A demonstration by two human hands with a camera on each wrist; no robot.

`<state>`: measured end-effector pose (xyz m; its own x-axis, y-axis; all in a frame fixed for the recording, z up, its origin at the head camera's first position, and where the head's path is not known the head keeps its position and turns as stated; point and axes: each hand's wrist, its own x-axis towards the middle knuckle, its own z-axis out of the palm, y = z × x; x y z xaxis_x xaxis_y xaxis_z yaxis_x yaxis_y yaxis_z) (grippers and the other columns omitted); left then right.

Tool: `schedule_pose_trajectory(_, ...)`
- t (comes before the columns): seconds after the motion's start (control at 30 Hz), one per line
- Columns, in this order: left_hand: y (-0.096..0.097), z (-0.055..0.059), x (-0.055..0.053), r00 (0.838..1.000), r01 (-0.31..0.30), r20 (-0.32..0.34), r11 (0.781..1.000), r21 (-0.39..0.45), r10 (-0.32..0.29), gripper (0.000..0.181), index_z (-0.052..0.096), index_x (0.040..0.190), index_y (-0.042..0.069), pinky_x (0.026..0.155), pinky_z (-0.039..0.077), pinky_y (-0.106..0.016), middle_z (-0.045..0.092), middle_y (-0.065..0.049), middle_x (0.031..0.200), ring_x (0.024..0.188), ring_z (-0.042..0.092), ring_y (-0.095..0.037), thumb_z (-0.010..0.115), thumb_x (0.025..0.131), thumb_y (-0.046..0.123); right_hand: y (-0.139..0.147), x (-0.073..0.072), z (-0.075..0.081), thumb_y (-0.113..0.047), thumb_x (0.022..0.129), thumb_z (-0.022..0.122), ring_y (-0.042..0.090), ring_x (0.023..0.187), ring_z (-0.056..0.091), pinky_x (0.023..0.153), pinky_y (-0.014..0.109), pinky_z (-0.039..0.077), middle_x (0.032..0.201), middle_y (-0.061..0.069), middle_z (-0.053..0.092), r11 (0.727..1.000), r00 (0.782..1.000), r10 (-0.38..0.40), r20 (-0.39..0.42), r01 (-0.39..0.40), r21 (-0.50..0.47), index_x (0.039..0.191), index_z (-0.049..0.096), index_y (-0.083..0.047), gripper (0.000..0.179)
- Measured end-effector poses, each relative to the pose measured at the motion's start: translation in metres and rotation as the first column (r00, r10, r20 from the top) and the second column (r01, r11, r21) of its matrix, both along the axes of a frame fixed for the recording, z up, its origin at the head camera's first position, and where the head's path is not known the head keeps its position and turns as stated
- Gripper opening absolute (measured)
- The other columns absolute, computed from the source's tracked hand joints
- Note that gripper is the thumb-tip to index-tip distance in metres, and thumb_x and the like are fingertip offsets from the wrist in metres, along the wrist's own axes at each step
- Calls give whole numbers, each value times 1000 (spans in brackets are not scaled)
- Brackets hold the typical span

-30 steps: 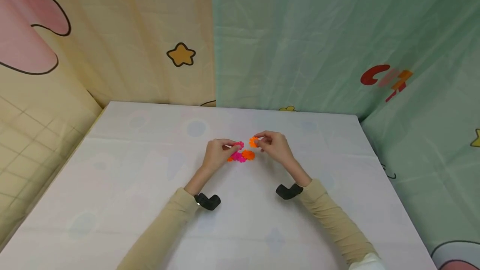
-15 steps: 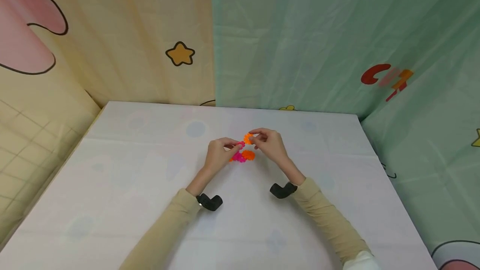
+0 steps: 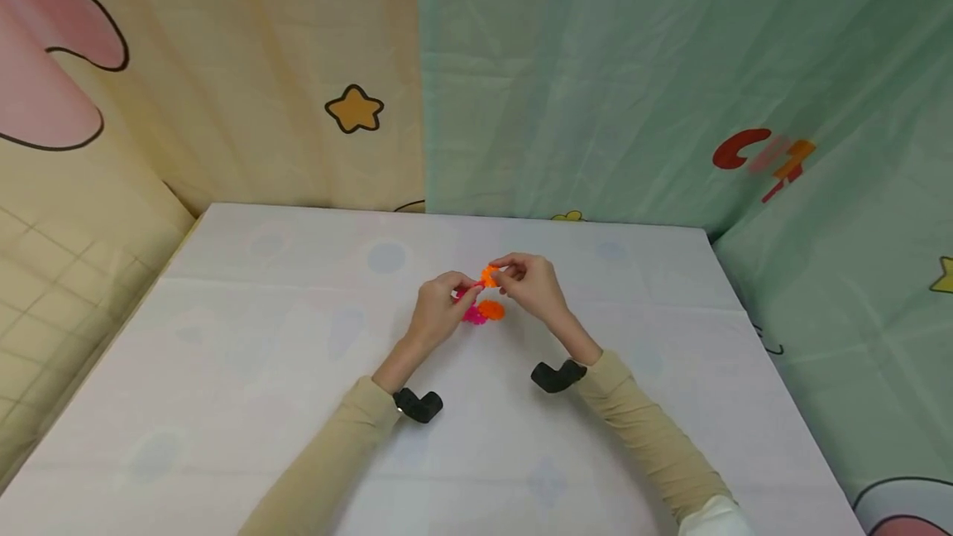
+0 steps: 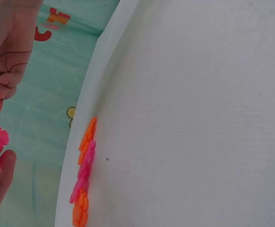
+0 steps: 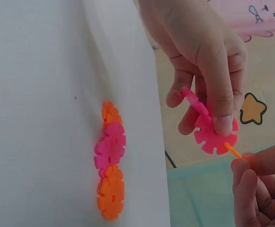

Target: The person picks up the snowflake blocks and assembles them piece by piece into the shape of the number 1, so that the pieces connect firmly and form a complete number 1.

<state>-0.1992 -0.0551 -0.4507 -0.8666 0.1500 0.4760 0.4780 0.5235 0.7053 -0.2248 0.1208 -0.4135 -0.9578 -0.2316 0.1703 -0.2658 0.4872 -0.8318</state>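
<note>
Left hand (image 3: pixel 436 309) pinches pink flower (image 5: pixel 210 141), right hand (image 3: pixel 533 284) pinches orange flower (image 3: pixel 487 277) toward two o'clock. Right wrist view, unlike head view, shows pink's round face.

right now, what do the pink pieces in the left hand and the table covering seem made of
The pink pieces look like smooth, satin-finish plastic: even colour, crisp notched rims. The table covering seems matte cloth or thin sheeting, given its creases.

Clothing: wrinkled beige cloth sleeves (image 3: pixel 658 439) are worn.
Wristwear: black, blocky, angled devices (image 3: pixel 419 408) are mounted, one per side.
Right elbow: white cloth (image 3: pixel 716 518) is shown.
</note>
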Motion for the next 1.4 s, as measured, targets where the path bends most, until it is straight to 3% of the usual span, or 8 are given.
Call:
schedule_pose_trajectory(0.2, 0, -1, 1, 998, -5, -69, 1000, -18, 4, 9, 68, 86, 0, 59, 50, -19, 68, -10, 79, 60, 54, -15, 73, 83, 8, -1, 0, 6, -7, 88, 63, 40, 70, 65, 53, 22, 47, 77, 19, 69, 1000, 998, 2, 65, -2, -3, 101, 71, 1, 17)
schedule_pose_trajectory(0.47, 0, -2, 3, 994, -13, -107, 1000, 16, 15, 10, 68, 84, -2, 62, 55, -28, 68, -12, 79, 64, 58, -19, 74, 81, 6, -6, 1, 6, -7, 87, 61, 45, 74, 63, 55, 21, 50, 75, 18, 69, 999, 989, -21, 146, 27, -33, 101, 71, 1, 19)
schedule_pose_trajectory(0.63, 0, -4, 4, 994, -34, -106, 999, 36, 37, 11, 68, 83, -2, 61, 55, -28, 68, -13, 78, 67, 61, -21, 75, 81, 6, -8, 2, 1, -7, 88, 62, 48, 76, 63, 58, 22, 52, 73, 18, 68, 995, 985, -26, 170, 42, -92, 102, 70, 3, 19)
schedule_pose_trajectory(0.87, -2, -3, 3, 996, -25, -81, 999, 41, 28, 11, 68, 85, -2, 66, 57, -30, 69, -13, 80, 72, 65, -23, 75, 81, 7, -6, 3, -3, -10, 89, 64, 45, 75, 64, 60, 22, 54, 83, 28, 68, 993, 987, -10, 163, 28, -112, 103, 70, 3, 20)
schedule_pose_trajectory(1.2, -5, -3, -1, 1000, -4, -29, 999, 36, 5, 12, 70, 88, 1, 59, 51, -16, 71, -10, 84, 72, 64, -19, 76, 81, 9, 4, 0, -4, -21, 93, 62, 43, 87, 63, 65, 22, 54, 94, 15, 71, 996, 971, 25, 237, -3, -92, 113, 69, -3, 27)
schedule_pose_trajectory(1.4, -6, 0, -2, 1000, 22, 7, 998, 58, -23, 16, 71, 97, 3, 63, 53, -17, 73, -10, 91, 80, 67, -20, 73, 84, 13, 5, 0, -5, -17, 94, 60, 47, 91, 61, 64, 21, 53, 100, 27, 67, 993, 967, 31, 253, -1, -118, 117, 66, -3, 28)
